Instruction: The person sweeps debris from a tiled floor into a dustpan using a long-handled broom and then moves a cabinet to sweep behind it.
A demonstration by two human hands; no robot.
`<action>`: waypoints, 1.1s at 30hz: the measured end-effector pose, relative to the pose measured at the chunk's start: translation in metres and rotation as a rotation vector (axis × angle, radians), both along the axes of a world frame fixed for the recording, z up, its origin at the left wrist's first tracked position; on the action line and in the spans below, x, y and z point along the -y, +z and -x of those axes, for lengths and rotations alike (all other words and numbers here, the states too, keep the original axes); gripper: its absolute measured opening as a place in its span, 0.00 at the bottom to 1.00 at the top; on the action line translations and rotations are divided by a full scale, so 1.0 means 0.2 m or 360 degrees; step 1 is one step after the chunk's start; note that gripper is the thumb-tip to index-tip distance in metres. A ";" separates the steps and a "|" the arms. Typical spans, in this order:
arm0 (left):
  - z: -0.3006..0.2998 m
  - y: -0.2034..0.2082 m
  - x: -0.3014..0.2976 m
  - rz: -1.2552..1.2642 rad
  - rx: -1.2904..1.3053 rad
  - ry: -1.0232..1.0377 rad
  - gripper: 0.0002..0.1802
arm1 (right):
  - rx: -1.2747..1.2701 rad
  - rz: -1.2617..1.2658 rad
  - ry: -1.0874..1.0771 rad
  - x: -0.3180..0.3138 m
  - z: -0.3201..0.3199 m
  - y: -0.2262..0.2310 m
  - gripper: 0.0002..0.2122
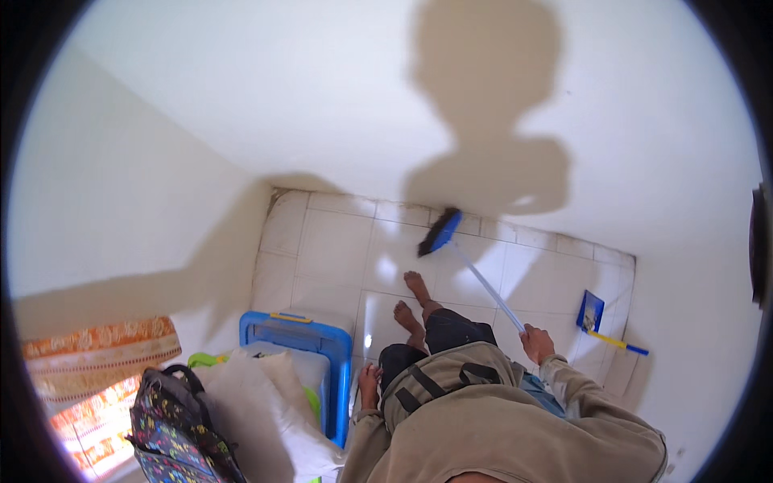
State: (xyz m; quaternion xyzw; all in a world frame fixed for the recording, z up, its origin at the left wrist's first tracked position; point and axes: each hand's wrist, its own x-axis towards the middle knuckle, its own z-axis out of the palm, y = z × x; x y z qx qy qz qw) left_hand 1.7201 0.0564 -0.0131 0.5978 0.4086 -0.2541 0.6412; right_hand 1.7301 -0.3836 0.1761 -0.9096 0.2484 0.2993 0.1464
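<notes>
My right hand (536, 343) is closed around the pale handle of a broom whose blue head with dark bristles (440, 232) rests on the white tiled floor (338, 249) near the far wall. My left hand (369, 383) hangs at my side with its fingers loosely apart, holding nothing, close to the blue bin. My bare feet (412, 302) stand on the tiles just behind the broom head.
A blue dustpan with a yellow and blue handle (596, 315) lies on the floor at the right by the wall. A blue plastic bin (302, 338) with white pillows (266, 402) stands at the left. A patterned backpack (173, 431) and orange fabric (101, 354) sit at lower left.
</notes>
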 end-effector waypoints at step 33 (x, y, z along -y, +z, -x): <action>-0.17 0.09 1.10 -0.0118 0.0028 -0.0540 0.24 | -0.0132 0.0416 -0.0058 1.86 0.69 0.04 0.10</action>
